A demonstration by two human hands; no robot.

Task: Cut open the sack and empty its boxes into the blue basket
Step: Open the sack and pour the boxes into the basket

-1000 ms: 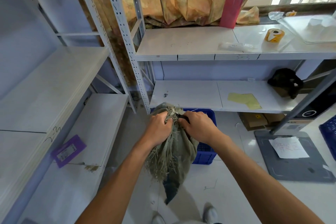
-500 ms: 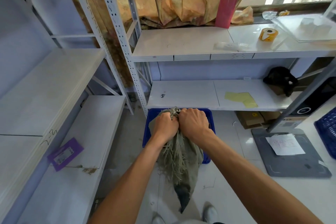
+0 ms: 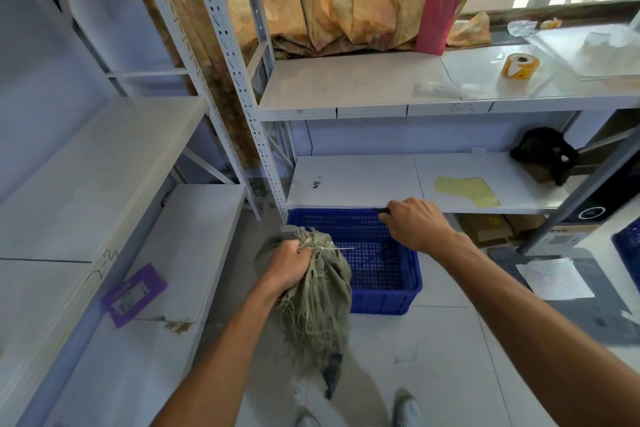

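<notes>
Right hand (image 3: 415, 225), holding dark tool (image 3: 382, 210), released sack (image 3: 322, 308); left hand (image 3: 287, 267) grips it

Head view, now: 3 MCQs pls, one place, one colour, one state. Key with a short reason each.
1. Where does the blue basket stand?
A. On the upper shelf
B. On the floor, its far rim under the lower shelf
C. On top of the sack

2. What colour is the card on the left shelf?
A. Green
B. Orange
C. Purple

3. How is the sack held?
A. It hangs from the left hand, which grips its bunched neck
B. It lies flat on the floor
C. Both hands grip it

Key:
1 B: the basket sits on the floor tiles, with the shelf edge over its far rim.
2 C: the card is plainly purple.
3 A: the right hand is off the sack, above the basket, curled round a small dark object.
</notes>
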